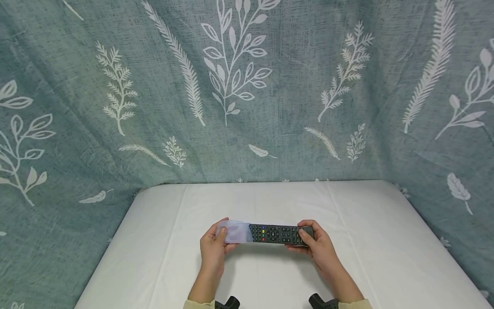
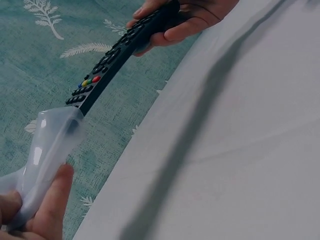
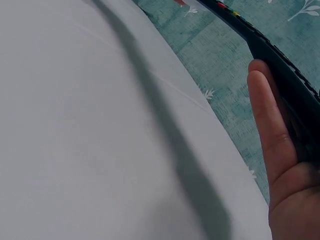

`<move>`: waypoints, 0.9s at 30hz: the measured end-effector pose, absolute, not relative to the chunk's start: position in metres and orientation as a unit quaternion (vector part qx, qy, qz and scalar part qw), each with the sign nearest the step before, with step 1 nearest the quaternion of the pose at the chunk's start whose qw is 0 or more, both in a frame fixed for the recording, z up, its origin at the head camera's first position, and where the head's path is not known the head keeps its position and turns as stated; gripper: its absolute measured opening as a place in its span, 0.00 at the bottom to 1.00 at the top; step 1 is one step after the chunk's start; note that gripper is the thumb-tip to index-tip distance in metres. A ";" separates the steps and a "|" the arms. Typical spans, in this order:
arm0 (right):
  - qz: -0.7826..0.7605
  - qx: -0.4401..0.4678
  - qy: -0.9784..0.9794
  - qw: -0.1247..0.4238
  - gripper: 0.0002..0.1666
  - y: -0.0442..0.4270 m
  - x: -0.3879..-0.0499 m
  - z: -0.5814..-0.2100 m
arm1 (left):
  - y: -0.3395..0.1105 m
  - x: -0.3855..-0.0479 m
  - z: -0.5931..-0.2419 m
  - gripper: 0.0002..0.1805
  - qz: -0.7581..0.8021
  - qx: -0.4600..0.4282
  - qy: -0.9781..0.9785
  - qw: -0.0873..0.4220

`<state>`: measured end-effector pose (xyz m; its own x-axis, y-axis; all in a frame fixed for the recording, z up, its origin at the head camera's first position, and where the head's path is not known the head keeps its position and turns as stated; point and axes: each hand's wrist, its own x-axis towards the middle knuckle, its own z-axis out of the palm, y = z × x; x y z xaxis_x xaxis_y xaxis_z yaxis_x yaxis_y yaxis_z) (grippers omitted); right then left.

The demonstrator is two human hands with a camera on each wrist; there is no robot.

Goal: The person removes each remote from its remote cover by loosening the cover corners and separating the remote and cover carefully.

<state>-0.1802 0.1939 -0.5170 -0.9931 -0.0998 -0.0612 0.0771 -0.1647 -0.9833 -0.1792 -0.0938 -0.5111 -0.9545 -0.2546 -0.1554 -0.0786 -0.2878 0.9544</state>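
A black remote control (image 1: 273,234) with coloured buttons is held level above the table between both hands. Over its left end sits a translucent, whitish plastic sleeve (image 1: 238,232). My left hand (image 1: 213,249) pinches that sleeve, thumb on top and fingers beneath. In the left wrist view the sleeve (image 2: 52,137) looks loose and hangs past the remote's end. My right hand (image 1: 319,246) grips the bare right end, its thumb over the buttons. From the right wrist, the fingers (image 3: 270,115) lie along the underside of the remote (image 3: 285,75).
A white-covered table (image 1: 270,283) spreads below the hands, with the remote's shadow on it. Behind it hangs a green-blue curtain (image 1: 289,86) with white leaf patterns. Dark wrist-worn devices (image 1: 323,301) show at the bottom edge.
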 end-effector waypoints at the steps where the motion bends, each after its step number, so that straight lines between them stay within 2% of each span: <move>1: -0.765 0.003 0.641 0.053 0.17 0.198 -0.180 -0.518 | -0.096 -0.179 -0.512 0.18 -0.792 0.145 -0.590 0.067; 6: -0.768 0.048 0.638 0.023 0.22 0.226 -0.181 -0.519 | -0.113 -0.180 -0.516 0.18 -0.789 0.172 -0.580 0.104; 12: -0.763 0.054 0.644 0.024 0.23 0.223 -0.180 -0.516 | -0.111 -0.180 -0.517 0.19 -0.789 0.162 -0.588 0.075; 27: -0.758 0.064 0.648 0.021 0.22 0.212 -0.180 -0.516 | -0.099 -0.178 -0.523 0.19 -0.784 0.140 -0.603 0.052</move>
